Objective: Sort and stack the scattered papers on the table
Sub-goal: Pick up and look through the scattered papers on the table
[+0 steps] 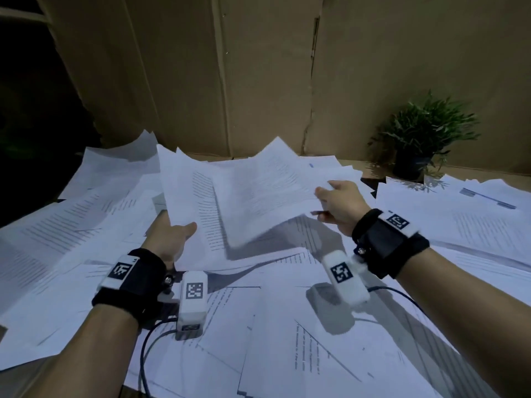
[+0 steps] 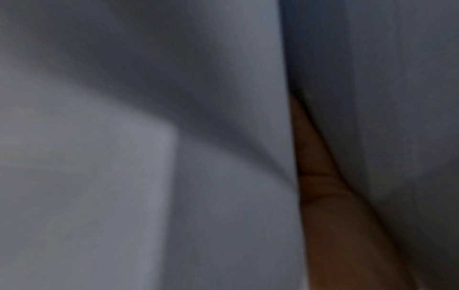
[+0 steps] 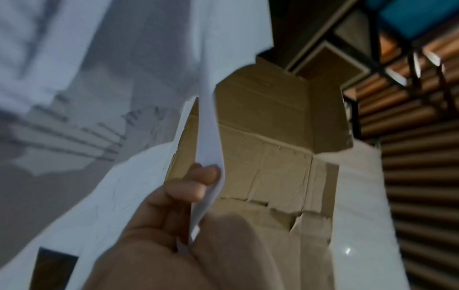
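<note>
Head view: papers (image 1: pixel 86 225) lie scattered over the whole table (image 1: pixel 356 165), overlapping at every angle. A loose sheaf (image 1: pixel 244 196) is lifted above them at about 12 o'clock from the hands.
Left hand, head view: the left hand (image 1: pixel 169 239) sits at the sheaf's 7 o'clock corner, thumb on top and fingers hidden beneath, so it appears to pinch that corner.
Right hand, head view: the right hand (image 1: pixel 342 205) grips the sheaf's 3 o'clock edge, thumb over the top sheet.
Surroundings, head view: a potted plant (image 1: pixel 422 136) stands at 2 o'clock, against a cardboard wall (image 1: pixel 258 67).
Left wrist view: blurred grey paper (image 2: pixel 149 157) fills the frame; a sliver of finger (image 2: pixel 323 196) runs up at 5 o'clock. How the fingers close cannot be told here.
Right wrist view: the fingers (image 3: pixel 196 182) curl round the edge of the sheets (image 3: pixel 211 137), which bow away toward 12 o'clock; thumb and fingers clamp them.
Risk, slipping: the held sheets are fanned and unaligned, so an inner one could slide out, since each hand holds only an edge.
Risk, sagging: the middle hangs unsupported and may fold or crease.
Risk, snagging: the wrist cables (image 1: pixel 149 340) trail over loose pages at 6 o'clock and could drag them off the table.
</note>
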Tool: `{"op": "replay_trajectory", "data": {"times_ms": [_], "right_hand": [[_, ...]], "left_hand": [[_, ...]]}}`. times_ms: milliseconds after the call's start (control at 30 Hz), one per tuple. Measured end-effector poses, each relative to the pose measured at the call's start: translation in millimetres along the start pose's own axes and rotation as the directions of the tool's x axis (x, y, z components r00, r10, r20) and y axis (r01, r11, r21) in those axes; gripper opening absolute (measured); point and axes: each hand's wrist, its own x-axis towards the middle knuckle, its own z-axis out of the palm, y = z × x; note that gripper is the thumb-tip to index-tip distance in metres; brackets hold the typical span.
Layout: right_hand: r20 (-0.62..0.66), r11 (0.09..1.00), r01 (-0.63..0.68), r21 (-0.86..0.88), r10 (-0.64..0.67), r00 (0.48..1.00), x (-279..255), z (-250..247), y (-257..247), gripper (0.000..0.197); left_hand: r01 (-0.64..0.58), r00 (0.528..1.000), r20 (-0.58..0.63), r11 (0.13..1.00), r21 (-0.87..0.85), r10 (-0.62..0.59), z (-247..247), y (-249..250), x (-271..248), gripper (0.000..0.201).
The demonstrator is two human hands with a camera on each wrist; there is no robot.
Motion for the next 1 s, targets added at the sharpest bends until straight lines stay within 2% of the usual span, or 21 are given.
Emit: {"op": "replay_trajectory", "data": {"times_ms": [33,100,200,300,400,433,533,567,633,700,733,800,867,933,1000], "right_hand": [[-0.037,0.997,-0.007,0.083,0.01,0.999,1.7,-0.2,-2.9,0.007],[-0.141,0.98,-0.001,0.198,0.029,0.99,7.8,-5.8,-8.1,0.015],[-0.128,0.997,0.056,0.053,-0.049,0.991,4.8,-7.9,-9.2,0.013],[-0.019,0.991,0.05,-0.125,-0.052,0.998,-5.2,8.7,9.0,0.012],[0.132,0.951,0.025,-0.309,0.017,0.991,-12.0,27.2,28.2,0.025],[0.18,0.932,0.026,-0.36,0.042,0.983,-13.9,31.9,29.6,0.026],[0.342,0.957,-0.041,-0.287,0.143,0.929,-21.8,33.8,24.6,0.025],[0.374,0.963,-0.069,-0.259,0.166,0.913,-22.1,30.6,21.2,0.022],[0.324,0.967,-0.115,-0.226,0.186,0.928,-17.4,19.2,12.7,0.019],[0.148,0.975,-0.198,-0.101,0.212,0.966,-1.6,1.2,7.0,0.016],[0.04,0.97,-0.243,-0.015,0.243,0.969,5.3,-10.2,5.3,0.015],[-0.112,0.934,-0.311,0.174,0.332,0.937,15.2,-33.1,3.6,0.008],[-0.128,0.876,-0.382,0.294,0.432,0.893,17.5,-49.9,1.8,0.008],[-0.11,0.85,-0.444,0.284,0.489,0.865,22.3,-59.0,0.9,0.014],[-0.102,0.857,-0.463,0.227,0.494,0.864,27.8,-60.5,2.0,0.03]], "left_hand": [[0.002,1.0,0.002,1.0,0.004,-0.002,0.1,0.6,-0.9,0.027],[0.006,1.0,-0.003,1.0,0.009,-0.006,-2.1,-0.1,-1.1,0.029],[0.016,1.0,0.006,1.0,0.011,-0.016,-0.1,5.3,-5.9,0.024],[0.053,0.999,-0.004,0.997,-0.058,-0.053,5.7,9.9,-8.6,0.022],[0.119,0.993,0.035,0.987,-0.106,-0.116,7.0,16.4,-11.1,0.055],[0.131,0.99,0.065,0.98,-0.151,-0.123,7.5,16.9,-11.8,0.056],[0.129,0.979,0.176,0.977,-0.169,-0.099,11.5,18.9,-19.3,0.024],[0.095,0.981,0.18,0.985,-0.144,-0.069,13.1,18.1,-21.4,0.025],[0.039,0.989,0.149,0.994,-0.098,-0.024,10.4,11.3,-16.5,0.039],[0.009,0.998,0.065,0.996,-0.086,-0.003,5.0,4.1,-6.4,0.041],[0.004,1.0,0.024,0.997,-0.082,-0.002,4.0,3.5,-4.2,0.042],[0.005,0.998,-0.062,0.997,-0.073,-0.01,0.3,0.2,2.1,0.047],[0.027,0.991,-0.13,0.996,-0.09,-0.039,-3.5,-2.7,7.8,0.045],[0.029,0.986,-0.16,0.997,-0.073,-0.041,-3.7,-2.7,8.5,0.042],[0.027,0.984,-0.174,0.998,-0.057,-0.037,-1.7,-1.3,7.1,0.041]]}}
